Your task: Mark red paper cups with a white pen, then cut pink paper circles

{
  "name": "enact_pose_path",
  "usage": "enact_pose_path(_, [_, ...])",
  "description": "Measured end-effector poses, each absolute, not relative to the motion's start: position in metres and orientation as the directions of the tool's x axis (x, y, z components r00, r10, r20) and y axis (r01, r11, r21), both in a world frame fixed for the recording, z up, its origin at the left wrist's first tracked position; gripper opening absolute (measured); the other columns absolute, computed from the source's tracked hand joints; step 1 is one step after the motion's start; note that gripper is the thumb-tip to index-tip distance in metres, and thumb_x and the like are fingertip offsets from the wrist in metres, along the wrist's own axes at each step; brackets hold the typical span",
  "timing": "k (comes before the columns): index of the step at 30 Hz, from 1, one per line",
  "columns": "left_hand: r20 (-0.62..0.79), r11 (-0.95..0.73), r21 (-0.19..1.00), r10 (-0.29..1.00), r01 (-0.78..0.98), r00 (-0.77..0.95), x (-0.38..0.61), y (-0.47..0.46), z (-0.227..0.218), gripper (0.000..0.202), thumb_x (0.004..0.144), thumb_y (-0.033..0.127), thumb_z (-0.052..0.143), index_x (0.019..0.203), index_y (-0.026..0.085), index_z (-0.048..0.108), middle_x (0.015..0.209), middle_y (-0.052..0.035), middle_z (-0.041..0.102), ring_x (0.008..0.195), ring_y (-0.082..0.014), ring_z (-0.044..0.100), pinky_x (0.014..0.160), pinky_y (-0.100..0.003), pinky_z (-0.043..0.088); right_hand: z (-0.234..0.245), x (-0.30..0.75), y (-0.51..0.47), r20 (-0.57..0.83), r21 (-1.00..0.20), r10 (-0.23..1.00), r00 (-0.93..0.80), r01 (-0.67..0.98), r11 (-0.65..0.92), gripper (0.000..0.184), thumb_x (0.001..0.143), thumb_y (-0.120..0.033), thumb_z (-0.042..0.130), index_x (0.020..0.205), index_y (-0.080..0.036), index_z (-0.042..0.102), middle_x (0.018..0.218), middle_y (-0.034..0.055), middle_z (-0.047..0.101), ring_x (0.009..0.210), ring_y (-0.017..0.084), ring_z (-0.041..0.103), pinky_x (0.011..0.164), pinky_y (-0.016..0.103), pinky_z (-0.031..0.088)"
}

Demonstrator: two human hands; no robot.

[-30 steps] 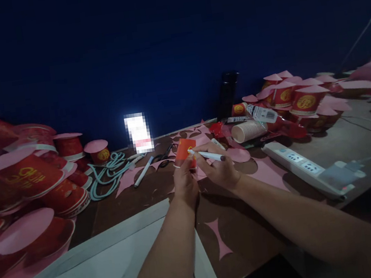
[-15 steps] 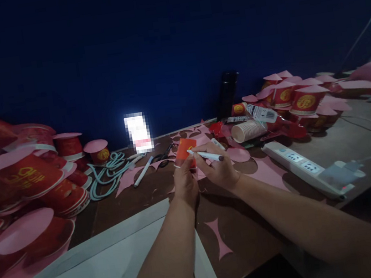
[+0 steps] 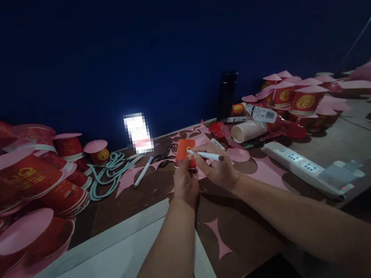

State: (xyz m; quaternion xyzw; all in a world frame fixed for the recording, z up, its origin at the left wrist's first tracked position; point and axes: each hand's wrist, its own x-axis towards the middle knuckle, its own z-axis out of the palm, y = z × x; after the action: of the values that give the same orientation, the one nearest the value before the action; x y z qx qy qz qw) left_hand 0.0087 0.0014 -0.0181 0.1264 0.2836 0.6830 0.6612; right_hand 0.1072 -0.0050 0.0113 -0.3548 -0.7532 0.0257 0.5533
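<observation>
A red paper cup [image 3: 180, 148] with a yellow print is gripped by my left hand [image 3: 186, 182] at its near side; part of the cup is hidden behind the fingers. My right hand [image 3: 219, 166] is closed round a white marker [image 3: 208, 155], whose tip points at the cup's printed side. Whether the tip touches the cup, I cannot tell. Beyond the cup lie dark-handled scissors [image 3: 165, 156]. A second marker [image 3: 143, 171] rests on the brown table to the left, beside pink paper scraps [image 3: 127, 179].
Red cups with pink paper discs crowd the left [image 3: 35, 174] and the right back [image 3: 306, 99]. A coiled pale cable [image 3: 108, 179], a lit phone [image 3: 138, 131], a stack of nested cups [image 3: 247, 132], a dark flask [image 3: 229, 91], a power strip [image 3: 299, 164] and a white board [image 3: 97, 271] surround my arms.
The cup has turned or tilted slightly in my left hand. My right hand and the marker stay almost in place.
</observation>
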Motion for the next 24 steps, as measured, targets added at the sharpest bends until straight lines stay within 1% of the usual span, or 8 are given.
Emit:
enact_pose_path(7, [-0.246,0.064,0.563,0.965,-0.824,-0.093,0.0073,0.0067,-0.0249,0.033,0.063,0.022,0.074,0.094,0.019,0.063,0.087,-0.003,0.066,0.091,-0.0185,0.063,0.08,-0.03,0.047,0.0092,0.1074,-0.004,0.81,-0.451,0.576,-0.11,0.511,0.732,0.014,0.085,-0.024,0.055,0.096,-0.021,0.062,0.094,0.0057,0.068,0.088,0.018,0.064,0.08,0.033,0.052])
enact_pose_path(10, [-0.24,0.075,0.563,0.968,-0.823,-0.076,0.006,0.0068,-0.0249,0.034,0.064,0.021,0.074,0.095,0.02,0.062,0.089,-0.0029,0.066,0.092,-0.0185,0.063,0.08,-0.03,0.047,0.0091,0.1076,-0.0036,0.809,-0.449,0.577,-0.113,0.515,0.73,0.014,0.085,-0.024,0.054,0.096,-0.021,0.062,0.094,0.0059,0.068,0.088,0.018,0.063,0.08,0.033,0.051])
enact_pose_path(14, [-0.225,0.068,0.544,0.972,-0.836,-0.067,0.0056,0.0046,-0.0221,0.029,0.066,0.02,0.073,0.093,0.019,0.063,0.086,-0.0021,0.066,0.085,-0.016,0.063,0.076,-0.028,0.048,0.0097,0.1079,-0.0038,0.809,-0.445,0.576,-0.114,0.52,0.729,0.014,0.085,-0.023,0.054,0.097,-0.021,0.062,0.094,0.0065,0.068,0.088,0.018,0.063,0.08,0.033,0.051])
enact_pose_path(17, [-0.226,0.077,0.528,0.973,-0.845,-0.053,0.0058,0.0028,-0.0196,0.027,0.067,0.019,0.072,0.093,0.019,0.063,0.083,-0.0022,0.066,0.079,-0.0146,0.062,0.073,-0.028,0.048,0.0102,0.1084,-0.0039,0.803,-0.45,0.583,-0.12,0.519,0.726,0.014,0.085,-0.024,0.054,0.096,-0.021,0.062,0.092,0.0062,0.068,0.085,0.017,0.063,0.079,0.033,0.051])
enact_pose_path(20, [-0.224,0.089,0.544,0.974,-0.834,-0.042,0.0054,0.0019,-0.0179,0.03,0.067,0.022,0.072,0.095,0.019,0.063,0.083,-0.0028,0.066,0.08,-0.0153,0.063,0.076,-0.029,0.048,0.0103,0.1086,-0.0039,0.795,-0.455,0.594,-0.121,0.528,0.717,0.015,0.086,-0.026,0.053,0.097,-0.021,0.062,0.09,0.0059,0.068,0.081,0.017,0.063,0.077,0.033,0.051])
enact_pose_path(24, [-0.218,0.087,0.564,0.975,-0.821,-0.046,0.0051,0.0021,-0.017,0.034,0.066,0.025,0.073,0.099,0.02,0.063,0.087,-0.0031,0.066,0.087,-0.0171,0.063,0.081,-0.03,0.046,0.0103,0.1083,-0.0038,0.8,-0.449,0.589,-0.114,0.538,0.714,0.015,0.086,-0.026,0.053,0.097,-0.021,0.062,0.088,0.0051,0.068,0.079,0.017,0.063,0.075,0.032,0.051])
